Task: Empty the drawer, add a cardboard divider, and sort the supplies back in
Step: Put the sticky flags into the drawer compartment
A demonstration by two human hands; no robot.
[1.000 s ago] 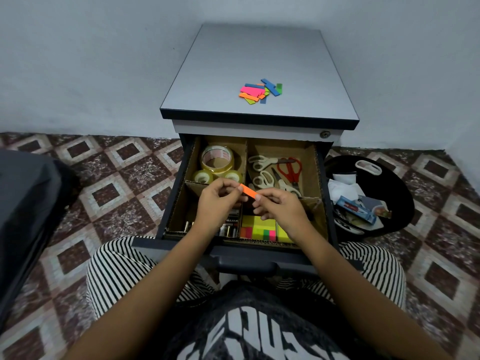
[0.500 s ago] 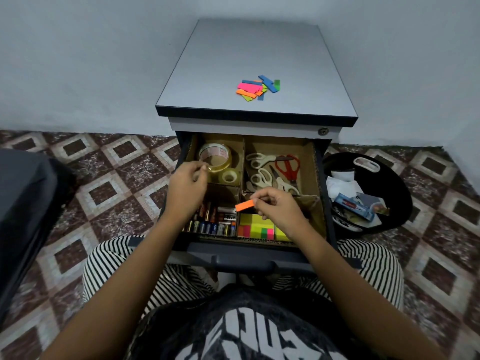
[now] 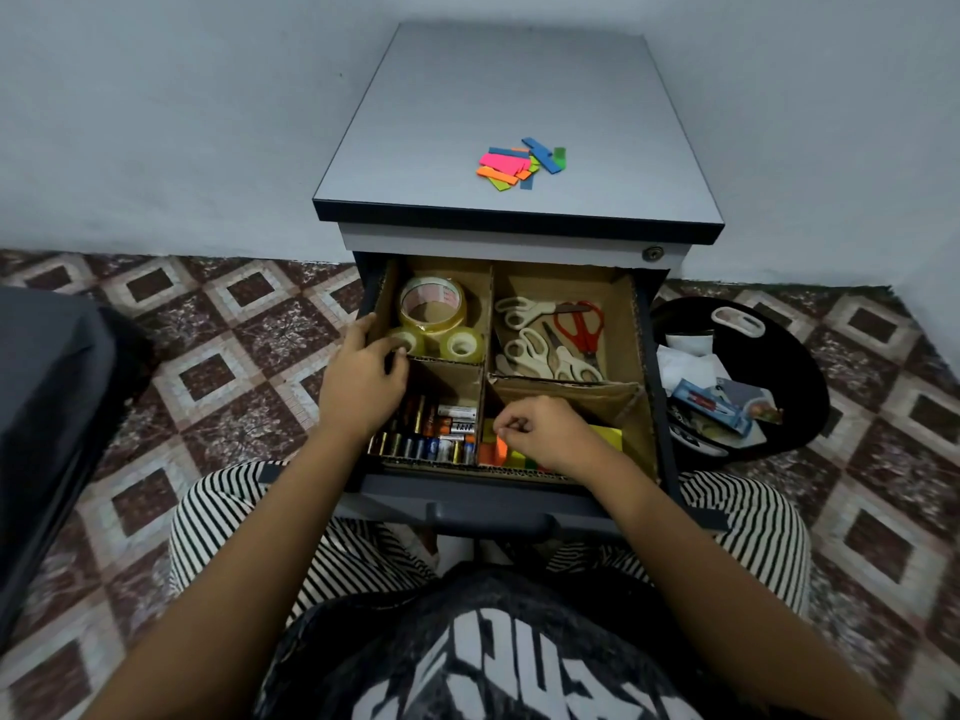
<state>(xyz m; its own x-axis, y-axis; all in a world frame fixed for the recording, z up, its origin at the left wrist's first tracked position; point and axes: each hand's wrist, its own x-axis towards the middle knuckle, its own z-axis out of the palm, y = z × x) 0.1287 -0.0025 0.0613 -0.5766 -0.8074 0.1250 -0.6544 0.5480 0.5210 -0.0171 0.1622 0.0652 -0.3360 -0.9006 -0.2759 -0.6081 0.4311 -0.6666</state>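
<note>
Down front-right, right hand (image 3: 540, 433) pinches orange strip (image 3: 496, 452); left hand (image 3: 363, 381) grips drawer (image 3: 493, 504).

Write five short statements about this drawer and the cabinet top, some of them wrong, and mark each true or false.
1. The tape rolls sit in the back-left compartment of the drawer. True.
2. All the scissors have red handles. False: only the red-handled pair does; the other scissors have white handles.
3. The batteries lie in the front-left compartment. True.
4. Nothing lies on the cabinet. False: coloured strips lie on the cabinet top.
5. The left hand is among the scissors. False: the left hand is at the tape compartment.
</note>
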